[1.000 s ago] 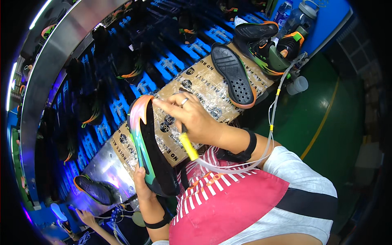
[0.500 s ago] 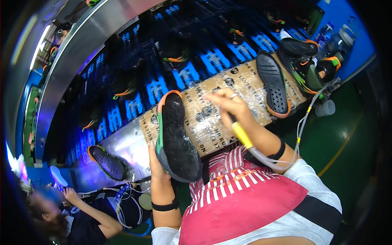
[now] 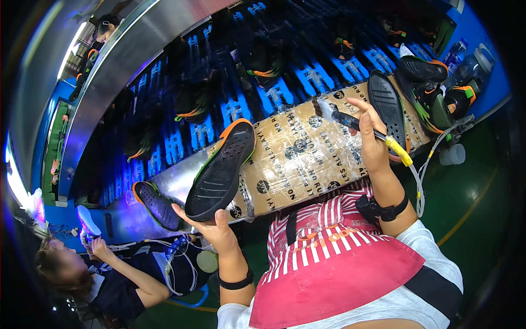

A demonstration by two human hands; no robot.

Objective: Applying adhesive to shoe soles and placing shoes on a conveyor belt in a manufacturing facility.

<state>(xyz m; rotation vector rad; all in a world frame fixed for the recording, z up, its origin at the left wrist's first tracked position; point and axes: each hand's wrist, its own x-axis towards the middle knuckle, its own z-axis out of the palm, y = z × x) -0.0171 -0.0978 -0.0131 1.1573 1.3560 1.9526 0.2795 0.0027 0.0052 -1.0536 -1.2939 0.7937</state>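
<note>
A black shoe sole (image 3: 222,170) with an orange and green rim hangs slanted over the left end of the cardboard-covered ledge. My left hand (image 3: 219,236) is closed on its lower end, thumb and fingers at the edge. My right hand (image 3: 374,145) grips a glue brush (image 3: 348,119) with a dark handle and a pale, dark-tipped head, joined to a yellow-sleeved hose (image 3: 399,151). The brush is apart from the held sole, above the cardboard (image 3: 296,164), its head pointing left. Behind my right hand lies a second black sole (image 3: 386,101).
Beyond the ledge runs a dark conveyor with blue holders (image 3: 274,96) and shoes. Shoe parts (image 3: 433,101), a bottle (image 3: 456,54) and a jug (image 3: 472,71) stand at right. Another sole (image 3: 159,207) lies left, near a person (image 3: 109,268) holding a blue-lit sole.
The held sole's lower end has swung left along with my left hand. My right hand has moved right across the cardboard, and the brush head now shows. The view has shifted slightly.
</note>
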